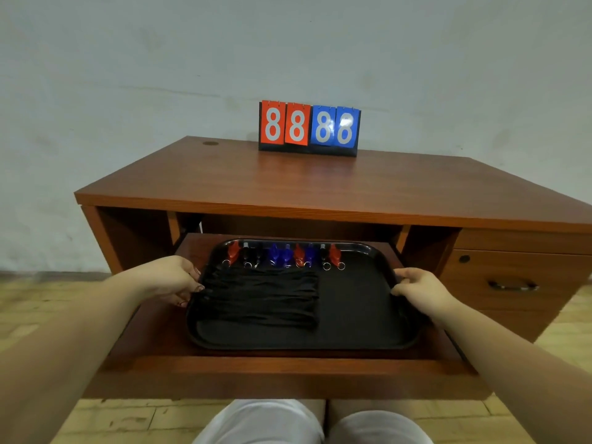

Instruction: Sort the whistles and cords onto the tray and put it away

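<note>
Neatly: black tray (358, 339), whistles (285, 254) rowed, cords (262, 299) bundled.

A black tray (352, 315) lies flat. Red, black and blue whistles (285, 255) line its 12 o'clock edge. Black cords (259, 299) lie bundled toward 9 o'clock.

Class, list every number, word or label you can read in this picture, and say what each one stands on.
"88" in white on the two red flip cards of the scoreboard, which stands on the desk top.
"88" in white on its two blue flip cards; glare partly washes the last digit.
No readable text shows on the tray, whistles or drawers.
</note>
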